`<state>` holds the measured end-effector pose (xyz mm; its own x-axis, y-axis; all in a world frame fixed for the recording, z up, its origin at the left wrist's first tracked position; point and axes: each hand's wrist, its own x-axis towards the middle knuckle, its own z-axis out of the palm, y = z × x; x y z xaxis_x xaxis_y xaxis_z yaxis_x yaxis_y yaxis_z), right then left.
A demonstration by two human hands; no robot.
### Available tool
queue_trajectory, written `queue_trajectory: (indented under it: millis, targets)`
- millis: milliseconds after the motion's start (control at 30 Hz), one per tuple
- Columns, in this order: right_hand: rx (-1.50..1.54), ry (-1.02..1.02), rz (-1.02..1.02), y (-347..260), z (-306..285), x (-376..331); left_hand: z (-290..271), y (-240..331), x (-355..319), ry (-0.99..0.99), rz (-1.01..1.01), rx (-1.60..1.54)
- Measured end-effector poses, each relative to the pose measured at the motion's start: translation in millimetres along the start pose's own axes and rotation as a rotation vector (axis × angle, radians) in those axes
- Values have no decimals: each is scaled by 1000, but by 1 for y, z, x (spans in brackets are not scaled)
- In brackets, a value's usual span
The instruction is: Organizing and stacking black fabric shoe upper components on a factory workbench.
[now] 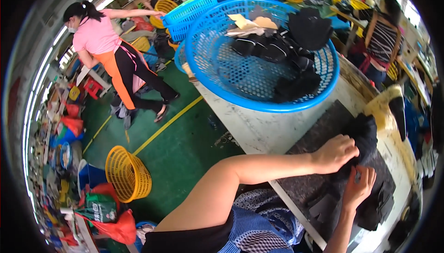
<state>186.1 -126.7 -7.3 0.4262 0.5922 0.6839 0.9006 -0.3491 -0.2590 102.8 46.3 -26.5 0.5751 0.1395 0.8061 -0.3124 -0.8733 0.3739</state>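
Note:
Fingers curled, my left hand [336,153] grips the near edge of a black fabric piece [365,135] above the worktable. Just below it, my right hand [360,186] pinches thumb and fingers together at the same dark material; exactly what lies between its fingertips is hard to make out against the black. Under both hands is a dark, worn board [300,183]. Small black cut pieces [321,206] lie on it beside my right wrist, and more black cloth [377,209] is piled to the right of that wrist.
On the table's far end a large blue plastic basket [263,107] holds black pieces and beige scraps. A yellow-and-black fixture [386,109] stands at the right. A yellow basket [127,174] sits on the green floor. One person in pink [99,35] bends at the left; another [381,35] works right.

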Motion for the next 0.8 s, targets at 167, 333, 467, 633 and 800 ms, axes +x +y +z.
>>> queue_trajectory:
  millis: [167, 333, 467, 633, 800]
  targets:
    - [41, -270, -50, -5, -4, 8, -5, -9, -1, -105, 74, 68]
    - [121, -282, -123, -8, -26, 5, -18, -26, 5, -169, 292, 24]
    - [330, 29, 239, -5, -41, 0, -36, -33, 6, -278, 279, -5]
    - [1047, 176, 818, 4, -87, -43, -29, -12, 1, -186, 212, 42]
    - [110, -275, 563, -43, -64, -86, -22, 68, -31, -240, 184, -343]
